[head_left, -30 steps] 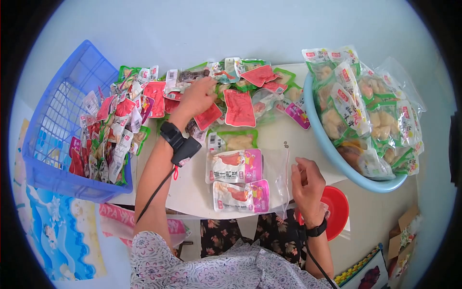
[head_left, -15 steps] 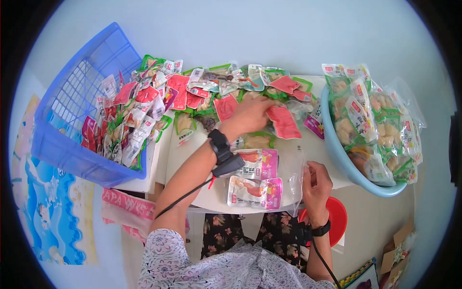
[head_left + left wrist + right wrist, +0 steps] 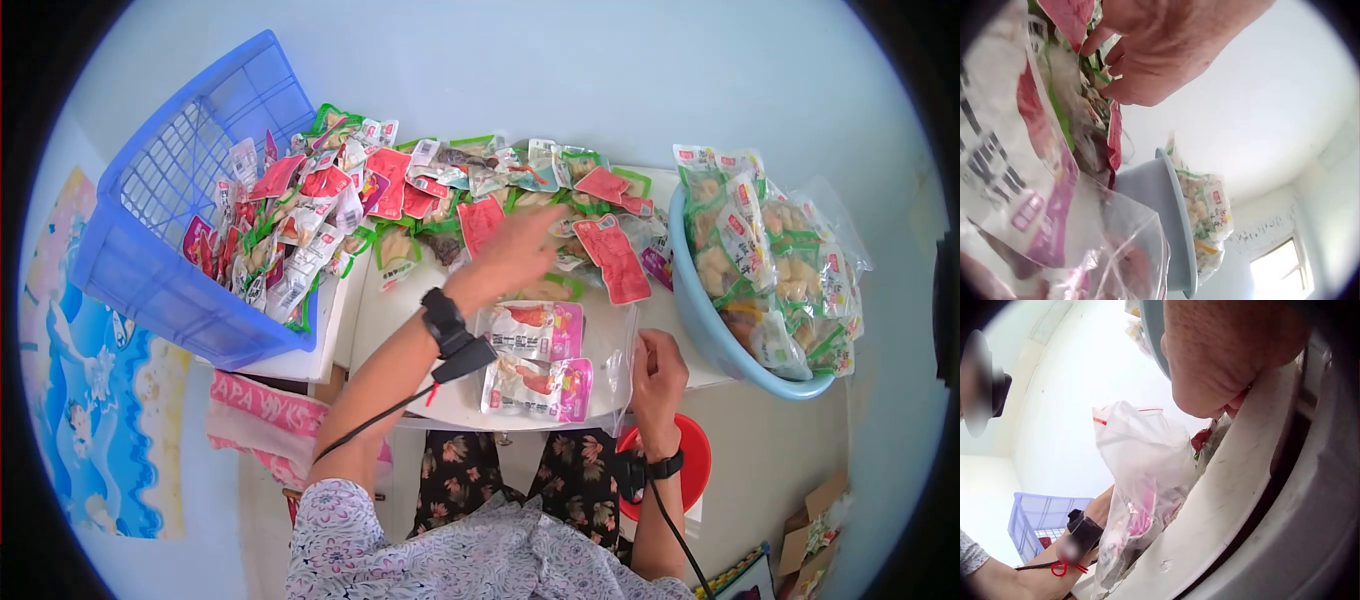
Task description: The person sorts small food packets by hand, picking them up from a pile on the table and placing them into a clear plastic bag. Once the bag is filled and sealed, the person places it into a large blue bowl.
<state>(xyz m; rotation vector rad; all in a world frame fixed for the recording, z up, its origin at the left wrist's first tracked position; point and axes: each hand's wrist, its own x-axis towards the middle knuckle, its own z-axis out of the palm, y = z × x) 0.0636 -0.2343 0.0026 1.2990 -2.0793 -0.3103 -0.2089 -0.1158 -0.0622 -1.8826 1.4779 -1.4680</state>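
My left hand (image 3: 515,255) reaches across the pile of food packets (image 3: 440,210), fingers extended and blurred in the head view. In the left wrist view its slightly bent fingers (image 3: 1094,42) are right at the packets. Just right of them lies a red packet (image 3: 615,262). Nearer the table's front, a clear zip bag (image 3: 612,375) lies flat with two white-and-pink packets (image 3: 537,388) in it, one above the other. Beside the bag's open end, my right hand (image 3: 660,385) rests at the table edge, fingers loosely curled and holding nothing visible.
A blue plastic basket (image 3: 190,315) leans at the left, heaped with packets. At the right stands a light blue basin (image 3: 700,325) full of filled clear bags (image 3: 800,260). A red bucket (image 3: 695,470) is below the table edge, and a pink towel (image 3: 265,415) hangs at the left.
My left hand has moved right across the pile, and a red packet has shifted right and nearer. Now the fingers are apart from it. The right hand stays beside the bag.
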